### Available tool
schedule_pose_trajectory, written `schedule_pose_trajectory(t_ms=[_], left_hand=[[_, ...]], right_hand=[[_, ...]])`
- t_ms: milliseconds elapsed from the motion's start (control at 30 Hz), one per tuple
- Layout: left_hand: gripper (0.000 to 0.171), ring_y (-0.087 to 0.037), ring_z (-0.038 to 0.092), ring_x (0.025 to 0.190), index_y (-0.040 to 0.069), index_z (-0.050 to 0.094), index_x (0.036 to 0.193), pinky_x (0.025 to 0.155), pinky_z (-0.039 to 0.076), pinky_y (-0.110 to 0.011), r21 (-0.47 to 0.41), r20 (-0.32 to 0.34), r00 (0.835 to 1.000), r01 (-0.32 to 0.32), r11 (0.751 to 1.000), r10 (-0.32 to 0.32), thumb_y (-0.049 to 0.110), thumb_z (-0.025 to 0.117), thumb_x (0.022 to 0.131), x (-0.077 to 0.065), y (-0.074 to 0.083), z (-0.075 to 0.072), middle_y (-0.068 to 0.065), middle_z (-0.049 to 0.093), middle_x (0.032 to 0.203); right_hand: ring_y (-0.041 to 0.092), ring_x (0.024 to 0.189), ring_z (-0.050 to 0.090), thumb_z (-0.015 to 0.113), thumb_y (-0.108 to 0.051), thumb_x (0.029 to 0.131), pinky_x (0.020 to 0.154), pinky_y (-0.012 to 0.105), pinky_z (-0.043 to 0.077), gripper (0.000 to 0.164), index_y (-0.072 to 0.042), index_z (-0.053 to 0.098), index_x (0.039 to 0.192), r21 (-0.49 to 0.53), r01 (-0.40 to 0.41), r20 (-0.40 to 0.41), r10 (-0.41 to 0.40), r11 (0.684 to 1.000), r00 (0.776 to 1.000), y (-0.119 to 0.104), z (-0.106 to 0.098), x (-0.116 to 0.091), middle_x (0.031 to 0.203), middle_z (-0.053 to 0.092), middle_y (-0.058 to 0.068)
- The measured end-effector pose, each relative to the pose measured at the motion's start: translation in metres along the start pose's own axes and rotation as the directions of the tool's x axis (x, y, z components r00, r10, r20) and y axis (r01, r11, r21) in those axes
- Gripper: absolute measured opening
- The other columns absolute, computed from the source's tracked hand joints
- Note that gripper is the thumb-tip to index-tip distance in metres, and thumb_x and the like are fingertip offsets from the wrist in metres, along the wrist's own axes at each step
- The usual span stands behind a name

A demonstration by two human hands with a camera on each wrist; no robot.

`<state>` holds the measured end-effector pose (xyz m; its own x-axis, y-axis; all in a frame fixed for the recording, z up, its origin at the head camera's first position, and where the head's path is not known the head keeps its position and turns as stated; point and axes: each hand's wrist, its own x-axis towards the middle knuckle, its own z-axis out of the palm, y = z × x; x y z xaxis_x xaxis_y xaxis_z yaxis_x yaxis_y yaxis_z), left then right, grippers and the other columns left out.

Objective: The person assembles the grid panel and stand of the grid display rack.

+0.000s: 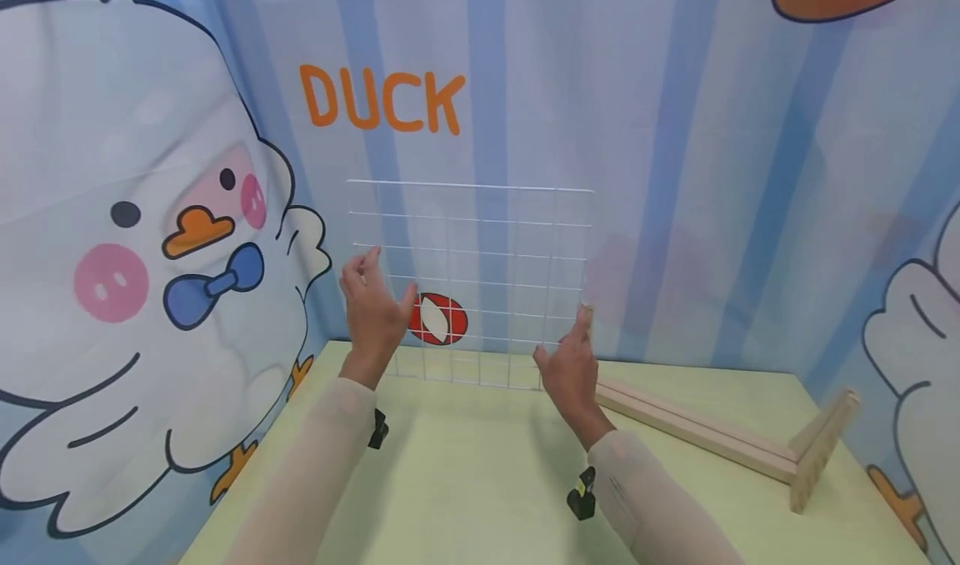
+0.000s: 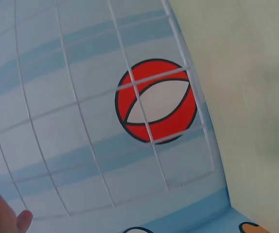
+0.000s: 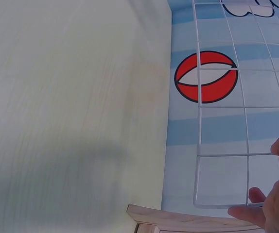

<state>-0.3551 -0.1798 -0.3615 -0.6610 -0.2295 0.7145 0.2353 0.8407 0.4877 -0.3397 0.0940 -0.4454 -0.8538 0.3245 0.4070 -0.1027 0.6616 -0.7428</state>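
Note:
A white wire grid panel stands upright between my hands near the back of the table, its lower edge close over the tabletop. At its left edge, my left hand holds the wires, thumb apart from the raised fingers. In the left wrist view only part of that hand shows, by the panel's side. My right hand grips the right edge lower down. The right wrist view shows the fingers on both sides of the edge wire, near a corner.
On the right lies a pale wooden frame, a long beam with a crosspiece at its near end; its far end passes behind my right hand. The pale yellow table meets a blue striped curtain printed with cartoon ducks.

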Motion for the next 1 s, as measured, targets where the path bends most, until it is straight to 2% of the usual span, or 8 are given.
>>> schedule_pose_trajectory(t_ms=[100,233,333,433,533,600,833,1000], left_hand=[[0.075,-0.038,0.041,0.133,0.011,0.037,0.151,0.099,0.053,-0.05,0.067,0.006,0.991,-0.135,0.989,0.135,0.029,0.076,0.09,-0.008,0.008,0.009,-0.022,0.042,0.145],[0.076,-0.041,0.042,0.132,0.015,0.039,0.15,0.101,0.049,-0.054,0.126,0.046,0.959,-0.282,0.951,0.278,0.027,0.08,0.086,-0.017,0.017,0.022,-0.022,0.043,0.145],[0.077,-0.04,0.042,0.133,0.02,0.04,0.149,0.104,0.047,-0.056,0.16,0.084,0.938,-0.345,0.925,0.335,0.029,0.081,0.085,-0.022,0.024,0.031,-0.02,0.043,0.146],[0.077,-0.04,0.044,0.133,0.022,0.043,0.148,0.103,0.048,-0.057,0.212,0.091,0.922,-0.387,0.898,0.376,0.031,0.083,0.082,-0.025,0.03,0.039,-0.019,0.045,0.145],[0.077,-0.04,0.045,0.131,0.023,0.045,0.146,0.102,0.049,-0.058,0.25,0.086,0.914,-0.406,0.879,0.397,0.032,0.085,0.08,-0.026,0.035,0.046,-0.019,0.047,0.144],[0.078,-0.04,0.046,0.131,0.023,0.045,0.145,0.101,0.049,-0.059,0.259,0.092,0.913,-0.407,0.876,0.397,0.031,0.086,0.08,-0.027,0.037,0.05,-0.018,0.047,0.143],[0.067,-0.04,0.045,0.13,0.021,0.049,0.142,0.098,0.049,-0.058,0.259,0.106,0.934,-0.357,0.897,0.342,0.021,0.082,0.083,-0.027,0.044,0.059,-0.019,0.049,0.14],[0.058,-0.04,0.045,0.13,0.019,0.055,0.137,0.098,0.051,-0.056,0.255,0.12,0.94,-0.341,0.905,0.321,0.019,0.081,0.085,-0.027,0.045,0.059,-0.019,0.051,0.138]], right_hand=[[0.036,0.075,0.061,0.078,-0.021,0.084,0.065,0.049,0.049,0.096,-0.013,0.017,0.158,0.005,0.0,0.015,0.0,1.0,1.0,0.0,-0.001,0.004,0.103,0.063,0.016],[0.035,0.072,0.059,0.077,-0.021,0.085,0.064,0.048,0.049,0.095,-0.013,0.017,0.158,0.005,-0.002,0.035,0.002,1.0,0.999,0.0,-0.002,0.008,0.106,0.063,0.018],[0.035,0.071,0.058,0.078,-0.022,0.085,0.064,0.049,0.048,0.096,-0.013,0.016,0.158,-0.007,-0.004,0.042,0.004,1.0,0.999,0.0,-0.002,0.012,0.108,0.063,0.019],[0.036,0.073,0.059,0.078,-0.022,0.084,0.066,0.049,0.049,0.098,-0.012,0.015,0.159,-0.009,-0.008,0.052,0.009,1.0,0.999,-0.001,-0.002,0.015,0.108,0.063,0.019],[0.036,0.077,0.061,0.078,-0.022,0.084,0.069,0.05,0.05,0.098,-0.013,0.015,0.159,-0.001,-0.012,0.058,0.012,1.0,0.998,-0.001,-0.002,0.018,0.105,0.064,0.018],[0.036,0.079,0.062,0.078,-0.021,0.084,0.071,0.05,0.051,0.097,-0.013,0.016,0.158,0.006,-0.009,0.057,0.008,1.0,0.998,-0.002,-0.002,0.018,0.104,0.064,0.017],[0.034,0.075,0.061,0.076,-0.021,0.084,0.065,0.046,0.049,0.095,-0.013,0.018,0.158,0.006,0.014,0.05,-0.014,1.0,0.999,-0.005,-0.003,0.014,0.099,0.063,0.013],[0.029,0.07,0.058,0.076,-0.021,0.085,0.058,0.039,0.043,0.093,-0.012,0.019,0.158,0.006,0.018,0.057,-0.018,1.0,0.998,-0.006,-0.004,0.012,0.097,0.063,0.011]])
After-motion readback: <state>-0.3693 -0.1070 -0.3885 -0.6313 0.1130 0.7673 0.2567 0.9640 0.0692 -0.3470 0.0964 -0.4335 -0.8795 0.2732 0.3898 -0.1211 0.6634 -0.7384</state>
